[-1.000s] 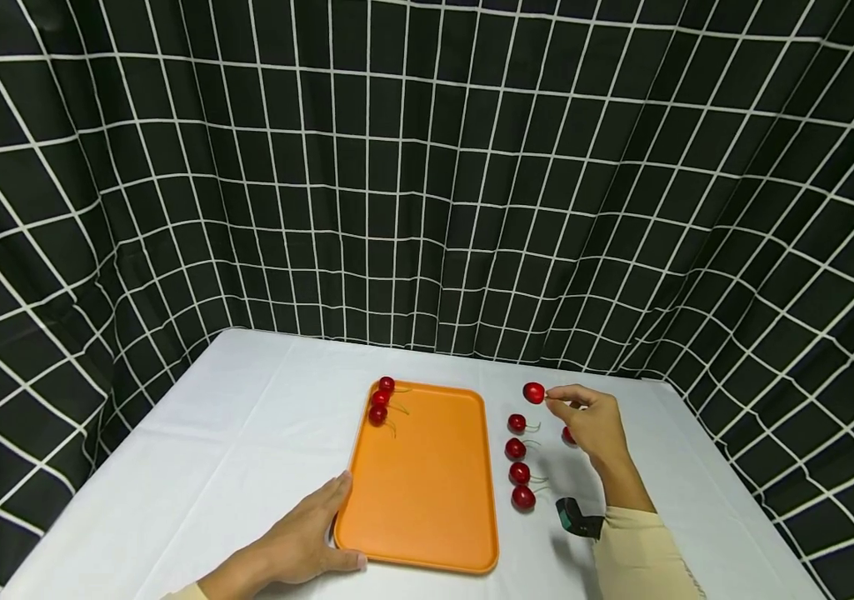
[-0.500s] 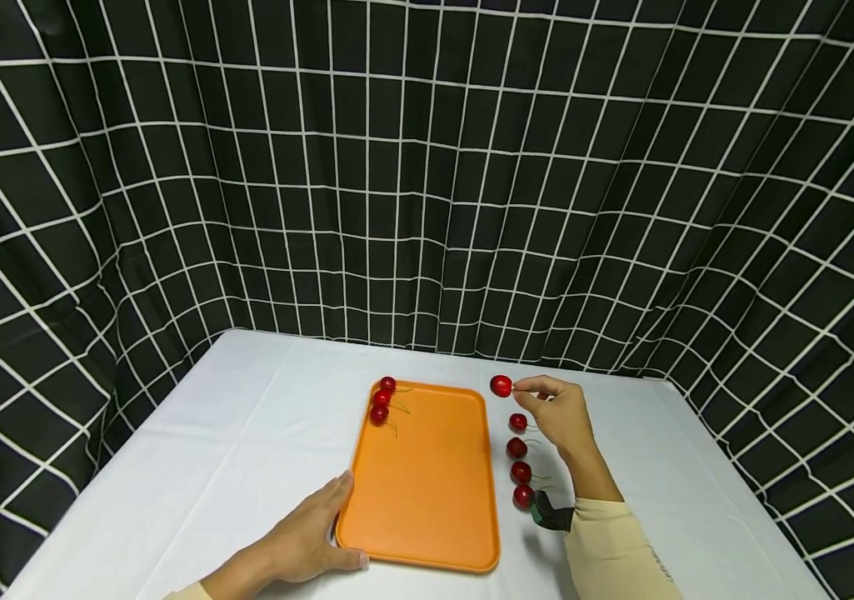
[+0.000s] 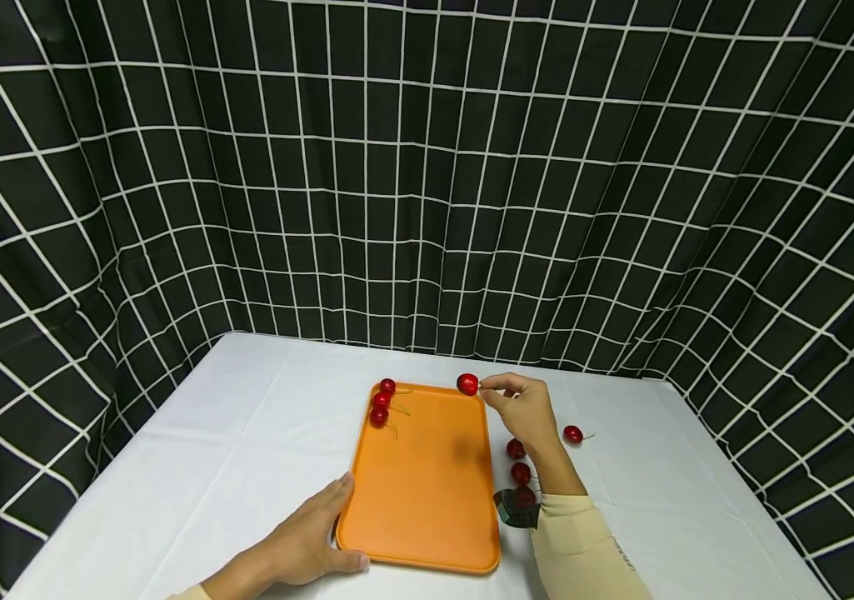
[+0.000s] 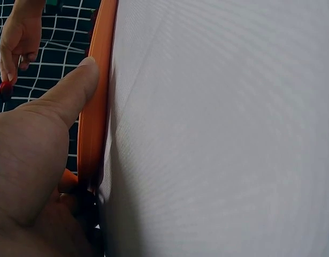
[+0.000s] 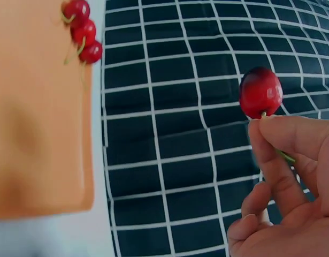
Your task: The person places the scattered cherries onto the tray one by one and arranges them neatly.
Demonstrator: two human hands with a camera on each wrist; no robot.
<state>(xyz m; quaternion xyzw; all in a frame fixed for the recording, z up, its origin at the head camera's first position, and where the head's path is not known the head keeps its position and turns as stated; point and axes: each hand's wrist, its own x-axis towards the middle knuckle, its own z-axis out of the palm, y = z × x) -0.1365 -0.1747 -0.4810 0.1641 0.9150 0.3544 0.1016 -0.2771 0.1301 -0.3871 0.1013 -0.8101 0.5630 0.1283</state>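
Between the thumb and index finger of my right hand [image 3: 527, 412], a red cherry [image 3: 467, 384] is pinched by its green stem, as the right wrist view shows closely [image 5: 260, 93]. It hovers above the far right corner of an orange tray [image 3: 419, 500]. My left hand [image 3: 302, 537] rests against the tray's near left corner, fingers fairly straight along the left side and thumb at the front edge. In the left wrist view the thumb [image 4: 73, 91] touches the tray's rim. Three cherries [image 3: 380, 414] lie in a row at the tray's far left corner.
Right of the tray, several cherries [image 3: 516, 449] stand in a column on the white tablecloth [image 3: 247, 400], partly hidden by my right arm and its wrist camera [image 3: 516, 510]. One cherry [image 3: 572, 434] lies apart, farther right. A black gridded curtain [image 3: 427, 208] surrounds the table.
My right hand has carried the pinched cherry leftward, from beyond the cherry column to over the tray's far right corner. The left hand and tray look still.
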